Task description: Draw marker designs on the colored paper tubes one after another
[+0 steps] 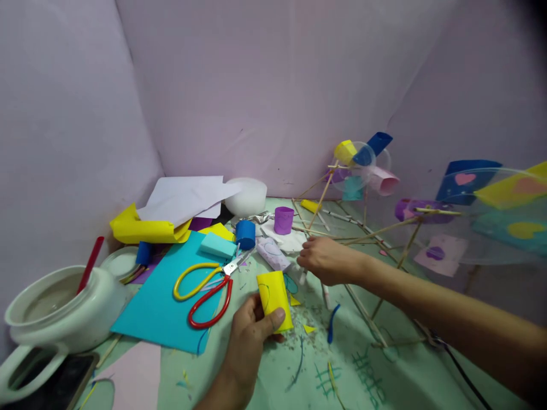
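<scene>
My left hand (252,336) grips a piece of yellow paper (274,300) rolled or folded flat, with a curved pen line on it, thumb across its front. Reaching in from the right, my right hand (327,259) has its fingers bent together at the edge of a crumpled white sheet (294,240); whatever they pinch is hidden. On that sheet stands a purple paper tube (284,221). A pale lilac paper roll (273,254) lies between my hands. Scissors with yellow and red handles (228,269) rest to the left, beside a blue paper tube (245,234).
A stick frame (401,250) carrying clear discs and coloured paper pieces fills the right side. At left are a white pot (64,307), a phone (79,376) beneath it, turquoise paper (158,302) and stacked white sheets (182,196). A white bowl (245,196) stands behind.
</scene>
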`<state>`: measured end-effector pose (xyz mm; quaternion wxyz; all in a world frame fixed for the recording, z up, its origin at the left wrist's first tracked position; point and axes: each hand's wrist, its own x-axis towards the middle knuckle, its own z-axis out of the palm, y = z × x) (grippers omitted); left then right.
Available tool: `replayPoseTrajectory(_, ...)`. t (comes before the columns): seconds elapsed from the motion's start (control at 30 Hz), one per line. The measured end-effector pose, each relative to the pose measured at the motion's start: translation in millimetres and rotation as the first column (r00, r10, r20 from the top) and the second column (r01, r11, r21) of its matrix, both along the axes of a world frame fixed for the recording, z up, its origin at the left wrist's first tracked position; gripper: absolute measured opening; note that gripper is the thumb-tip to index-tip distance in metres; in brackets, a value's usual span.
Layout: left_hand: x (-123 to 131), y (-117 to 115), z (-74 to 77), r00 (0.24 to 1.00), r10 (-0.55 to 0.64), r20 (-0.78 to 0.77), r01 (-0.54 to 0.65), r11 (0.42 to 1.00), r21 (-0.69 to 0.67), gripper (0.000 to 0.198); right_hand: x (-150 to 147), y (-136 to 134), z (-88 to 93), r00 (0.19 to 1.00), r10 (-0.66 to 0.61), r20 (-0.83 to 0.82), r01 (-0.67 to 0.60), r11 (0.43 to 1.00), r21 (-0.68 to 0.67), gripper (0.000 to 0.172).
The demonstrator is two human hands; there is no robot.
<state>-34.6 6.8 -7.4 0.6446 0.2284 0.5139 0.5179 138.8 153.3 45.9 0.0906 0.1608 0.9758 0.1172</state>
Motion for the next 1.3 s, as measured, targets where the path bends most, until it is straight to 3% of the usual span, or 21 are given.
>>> replayPoseTrajectory(0.03, 0.3, -0.8, 0.6, 1.0, 0.003, -0.015, -0.003, 1.0, -0.003, 0.043, 5.5, -10.0, 3.8, 0.974, -0.115, -0.196, 0.106, 0.993, -0.052, 0.011)
replayPoseTrajectory(0.07, 0.8, -1.5, 1.0, 0.999, 0.005, -0.033, -0.006, 1.0, -0.011, 0.043, 10.9, -21.6, 6.2, 0.881, -0.229, -0.414, 0.181, 0.972, -0.153, 0.009)
replayPoseTrajectory(0.1, 1.6, -2.2, 1.3, 0.999, 0.007, -0.049, -0.008, 1.0, -0.022, 0.043, 15.6, -34.0, 6.6, 0.689, -0.355, -0.631, 0.224, 0.933, -0.281, 0.003)
replayPoseTrajectory(0.13, 2.5, -2.7, 1.3, 0.998, 0.007, -0.06, -0.008, 1.0, -0.03, 0.043, 19.0, -46.6, 5.0, 0.435, -0.449, -0.781, 0.205, 0.893, -0.4, 0.005)
replayPoseTrajectory(0.17, 3.5, -3.2, 1.3, 0.998, 0.005, -0.069, -0.007, 0.999, -0.032, 0.044, 20.6, -58.5, 1.5, 0.176, -0.534, -0.827, 0.146, 0.845, -0.515, 0.008)
replayPoseTrajectory(0.23, 5.0, -3.8, 1.1, 0.996, 0.002, -0.092, -0.005, 1.0, -0.027, 0.046, 18.5, -78.6, -9.8, -0.174, -0.673, -0.719, -0.133, 0.739, -0.66, 0.009)
replayPoseTrajectory(0.27, 5.6, -4.0, 1.2, 0.994, 0.0, -0.108, -0.003, 1.0, -0.025, 0.046, 15.4, -86.0, -16.4, -0.251, -0.721, -0.646, -0.263, 0.693, -0.671, 0.01)
replayPoseTrajectory(0.33, 6.5, -3.9, 1.7, 0.989, -0.007, -0.147, 0.002, 0.999, -0.032, 0.045, 8.0, -95.9, -29.0, -0.36, -0.759, -0.543, -0.38, 0.651, -0.657, 0.009)
replayPoseTrajectory(0.4, 7.9, -3.7, 2.5, 0.984, -0.019, -0.175, 0.014, 1.0, -0.026, 0.043, 3.6, -101.3, -38.4, -0.352, -0.763, -0.543, -0.389, 0.647, -0.656, 0.004)
replayPoseTrajectory(0.5, 10.8, -3.7, 3.4, 0.982, -0.03, -0.187, 0.036, 0.999, 0.031, 0.044, 6.1, -107.0, -45.3, -0.216, -0.731, -0.647, -0.36, 0.676, -0.643, 0.019)
replayPoseTrajectory(0.57, 12.7, -4.0, 3.8, 0.982, -0.029, -0.187, 0.038, 0.998, 0.048, 0.046, 10.4, -110.7, -45.9, -0.173, -0.696, -0.696, -0.337, 0.706, -0.622, 0.019)
replayPoseTrajectory(0.7, 14.9, -4.4, 3.9, 0.973, -0.032, -0.228, 0.043, 0.998, 0.041, 0.048, 12.5, -116.2, -41.7, -0.193, -0.642, -0.742, -0.264, 0.762, -0.591, 0.017)
replayPoseTrajectory(0.8, 15.8, -3.6, 2.9, 0.965, -0.043, -0.26, 0.071, 0.993, 0.096, 0.046, 7.5, -117.2, -35.5, -0.122, -0.571, -0.812, -0.186, 0.817, -0.546, 0.018)
replayPoseTrajectory(0.93, 18.4, -3.1, 2.0, 0.957, -0.051, -0.287, 0.102, 0.981, 0.166, 0.045, 0.8, -115.9, -28.1, 0.003, -0.388, -0.922, -0.088, 0.918, -0.387, 0.016)
replayPoseTrajectory(1.1, 25.0, -5.4, 4.7, 0.952, 0.02, -0.305, 0.038, 0.982, 0.185, 0.046, 0.7, -116.0, -26.3, -0.032, -0.361, -0.932, -0.046, 0.932, -0.359, 0.015)
replayPoseTrajectory(1.3, 26.4, -6.4, 7.0, 0.948, 0.06, -0.312, -0.01, 0.987, 0.16, 0.047, 4.1, -118.2, -24.6, -0.006, -0.316, -0.949, 0.024, 0.948, -0.316, 0.016)
